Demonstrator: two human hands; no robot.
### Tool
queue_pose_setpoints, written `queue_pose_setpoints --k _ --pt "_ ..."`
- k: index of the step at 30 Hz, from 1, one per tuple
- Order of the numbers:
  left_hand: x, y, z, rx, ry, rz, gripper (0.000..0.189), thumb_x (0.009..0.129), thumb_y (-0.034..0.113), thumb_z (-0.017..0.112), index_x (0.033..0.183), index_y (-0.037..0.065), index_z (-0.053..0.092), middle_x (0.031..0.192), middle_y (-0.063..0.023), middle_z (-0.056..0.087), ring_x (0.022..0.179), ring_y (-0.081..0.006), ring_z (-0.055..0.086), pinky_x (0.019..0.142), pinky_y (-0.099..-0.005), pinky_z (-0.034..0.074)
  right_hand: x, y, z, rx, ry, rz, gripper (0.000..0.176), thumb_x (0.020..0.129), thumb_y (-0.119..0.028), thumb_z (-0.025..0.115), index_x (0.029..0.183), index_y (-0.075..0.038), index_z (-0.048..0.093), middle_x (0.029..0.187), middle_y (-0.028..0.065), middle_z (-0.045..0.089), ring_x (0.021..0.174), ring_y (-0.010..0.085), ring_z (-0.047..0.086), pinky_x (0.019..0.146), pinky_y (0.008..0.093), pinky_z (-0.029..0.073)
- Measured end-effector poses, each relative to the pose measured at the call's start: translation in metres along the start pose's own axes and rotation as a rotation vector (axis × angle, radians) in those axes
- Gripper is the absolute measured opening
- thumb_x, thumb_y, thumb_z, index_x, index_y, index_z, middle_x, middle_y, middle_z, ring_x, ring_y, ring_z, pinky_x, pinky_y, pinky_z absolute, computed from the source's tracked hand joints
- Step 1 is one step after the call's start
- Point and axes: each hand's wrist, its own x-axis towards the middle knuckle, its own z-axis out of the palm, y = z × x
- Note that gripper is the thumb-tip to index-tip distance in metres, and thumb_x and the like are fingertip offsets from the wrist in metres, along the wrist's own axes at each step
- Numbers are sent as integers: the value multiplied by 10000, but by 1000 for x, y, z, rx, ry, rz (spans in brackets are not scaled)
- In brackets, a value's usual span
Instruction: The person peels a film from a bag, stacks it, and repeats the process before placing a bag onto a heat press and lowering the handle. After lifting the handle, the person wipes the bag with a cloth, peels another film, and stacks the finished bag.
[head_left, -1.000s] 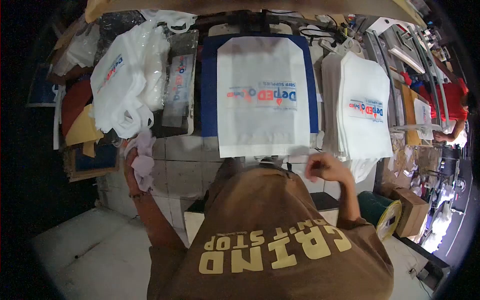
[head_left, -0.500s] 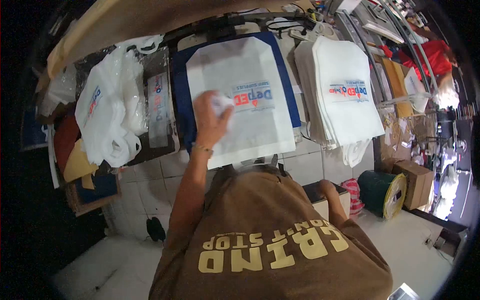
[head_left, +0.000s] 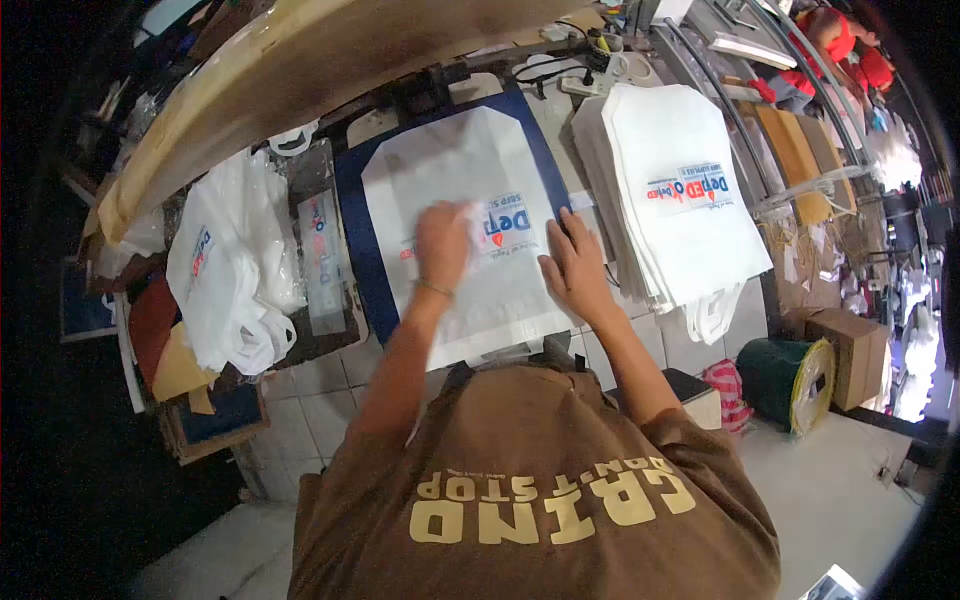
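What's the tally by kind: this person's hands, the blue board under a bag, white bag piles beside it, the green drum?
Hands (left hand, right hand): 2
Blue board: 1
Piles (left pile, right pile): 2
Green drum: 1
Total: 6

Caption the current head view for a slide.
Head view: left hand holds a blurred pale cloth over a flat, printed white bag on a dark-blue rectangular board, right hand at the bag's edge.
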Motion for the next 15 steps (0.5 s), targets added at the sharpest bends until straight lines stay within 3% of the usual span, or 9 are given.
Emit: queue_pose_setpoints --k 1,3,4,7,9,10,12,13,15 --pt "2 -24 0 -95 325 -8 244 786 41 636 1012 81 719 884 -117 632 889 -318 592 812 -449 472 -3 -2 2 -45 -1 6 569 862 -160 693 1384 -12 520 1480 249 434 1331 443 444 1111 528 355" --pt "-15 -36 -22 -1 80 32 246 792 46 663 1036 62 691 936 -132 624 950 -335 596 869 -460 479 -1 -4 -5 25 -15 5 588 869 -176 695 1397 -1 504 1482 264 423 1332 445 441 1108 518 361" --pt "-28 -36 -30 7 92 27 246 792 46 663 1036 62 691 936 -132 624 950 -335 596 869 -460 479 6 -3 -7 89 -15 13 609 877 -191 698 1411 10 487 1484 280 411 1332 446 438 1105 508 368" --pt "-61 -50 -40 -225 -112 -25 271 783 107 709 1042 32 683 998 -138 607 1018 -353 591 914 -461 484 21 12 1 154 96 119 677 884 -221 708 1436 57 430 1453 315 425 1303 467 454 1094 491 384" --pt "-78 -104 -36 -36 23 -355 401 785 277 761 1081 19 680 1121 -138 594 1093 -365 570 938 -445 486 27 31 13 202 78 106 722 909 -249 698 1439 119 374 1408 352 459 1280 473 486 1089 467 393" --pt "-78 -112 -40 -42 26 -355 401 785 277 761 1081 19 680 1121 -138 594 1093 -365 570 938 -445 486 31 31 14 315 13 195 721 925 -257 685 1435 136 361 1389 369 471 1274 469 499 1090 459 393" --pt "-72 -126 -45 -17 279 -717 525 780 442 771 1070 10 699 1135 -179 656 1071 -383 612 900 -448 508 40 32 13 388 -61 241 704 967 -272 643 1430 160 334 1355 396 495 1268 449 528 1084 430 400" --pt "-71 -139 -44 -22 286 -722 525 780 442 771 1070 10 699 1135 -179 656 1071 -383 612 900 -448 508 43 30 12 383 -64 232 704 967 -272 643 1430 160 334 1355 396 495 1268 449 528 1084 430 400" --pt "-65 -159 -40 -207 56 -817 608 763 544 768 1018 -6 723 1046 -231 712 960 -396 674 833 -467 532 46 28 11 497 -131 371 684 977 -250 621 1442 148 316 1304 378 537 1236 453 548 1077 429 406"
